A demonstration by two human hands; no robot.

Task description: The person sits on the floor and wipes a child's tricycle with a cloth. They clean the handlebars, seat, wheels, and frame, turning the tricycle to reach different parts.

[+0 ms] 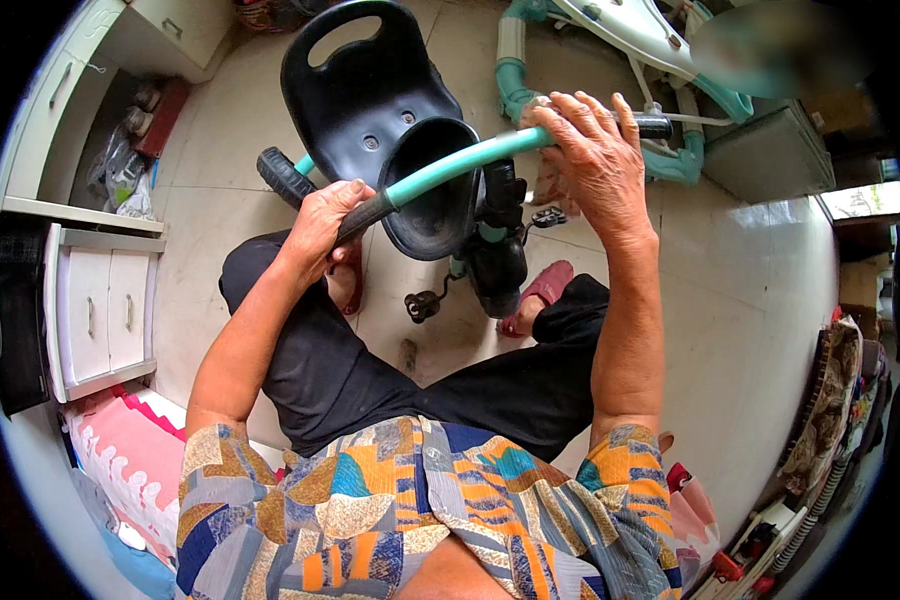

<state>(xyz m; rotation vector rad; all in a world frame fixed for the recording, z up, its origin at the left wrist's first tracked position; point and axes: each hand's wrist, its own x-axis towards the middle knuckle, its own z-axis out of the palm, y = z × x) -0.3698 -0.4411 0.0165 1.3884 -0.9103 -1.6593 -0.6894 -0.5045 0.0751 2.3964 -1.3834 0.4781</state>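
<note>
We have the trike (440,190) up off the floor (750,290) between our knees, held only by its teal handlebar (450,168). Our left hand (322,215) is wrapped tight around the black grip at 8 o'clock of the bar; our right hand (590,150) is closed over the bar near the other grip at 2 o'clock. The black seat (365,90) hangs at 11 o'clock, and the front wheel (495,265) with its pedals (422,303) dangles at 6 o'clock just above our feet.

As we judge it, the risk is the wheel end — it can swing round on the steering column and knock a pedal into a sandalled foot (538,300). The bar could also twist in our grasp, since all the weight hangs below it. A second teal frame (670,160) lies close at 1 o'clock — the trike may catch on it.
</note>
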